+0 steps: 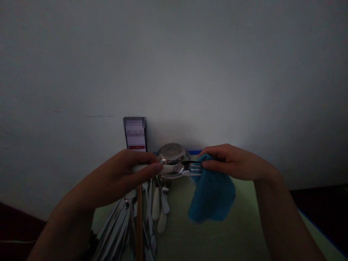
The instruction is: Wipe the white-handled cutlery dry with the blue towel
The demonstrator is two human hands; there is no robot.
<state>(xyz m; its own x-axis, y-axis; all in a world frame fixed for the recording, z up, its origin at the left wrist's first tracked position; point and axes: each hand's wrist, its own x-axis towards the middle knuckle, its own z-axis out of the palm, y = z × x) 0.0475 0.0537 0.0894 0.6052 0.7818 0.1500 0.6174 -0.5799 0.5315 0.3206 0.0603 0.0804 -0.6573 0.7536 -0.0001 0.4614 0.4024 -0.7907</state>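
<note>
A fork (187, 168) with a pale handle lies level between my hands. My left hand (136, 170) is closed round its handle, thumb along the near side. In my right hand (231, 161) a blue cloth (213, 195) is pinched between thumb and fingers, right at the fork's tine tips. The cloth hangs down over the table, and the ends of the tines are hidden by it. Just behind the fork sits an upturned metal bowl (173, 151), partly covered by the fork.
Several metal utensils (116, 224) lie in a pile at the left, with wooden chopsticks (139, 221) and pale-handled cutlery (162, 221) beside them. A phone (136, 136) showing a timer leans against the wall (217, 72). The pale green table (190, 239) has a blue edge.
</note>
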